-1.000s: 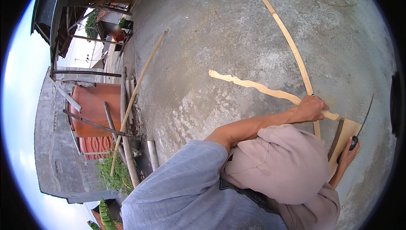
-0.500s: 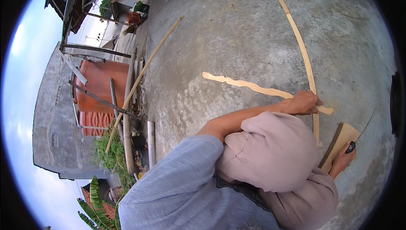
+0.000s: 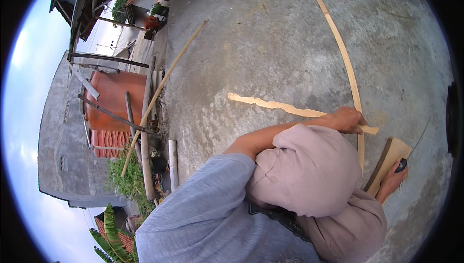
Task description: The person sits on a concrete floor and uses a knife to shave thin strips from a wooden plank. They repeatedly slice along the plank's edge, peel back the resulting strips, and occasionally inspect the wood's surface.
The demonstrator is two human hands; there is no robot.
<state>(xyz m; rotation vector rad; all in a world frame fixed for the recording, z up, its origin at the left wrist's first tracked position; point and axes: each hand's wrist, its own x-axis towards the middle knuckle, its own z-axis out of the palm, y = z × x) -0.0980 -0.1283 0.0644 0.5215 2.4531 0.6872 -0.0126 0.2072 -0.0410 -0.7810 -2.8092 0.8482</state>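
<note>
A wavy-edged pale wooden strip lies across the concrete at mid-picture. Near its right end my left hand is closed on it, where it crosses over a long straight wooden strip. My right hand, lower right, has its fingers closed round a small black object, perhaps a tool handle. A thin dark line runs from that object up and to the right. Beside this hand is a short thick wooden board, and whether the hand touches it I cannot tell.
My bent knees lie between the two hands. To the left a long thin pole leans across some timbers, next to an orange tank and green plants. A grey wall stands behind them.
The wavy strip's far left end has swung slightly down and left in the picture. My left hand has shifted a little with it, still holding on. My right hand stays nearly in place.
</note>
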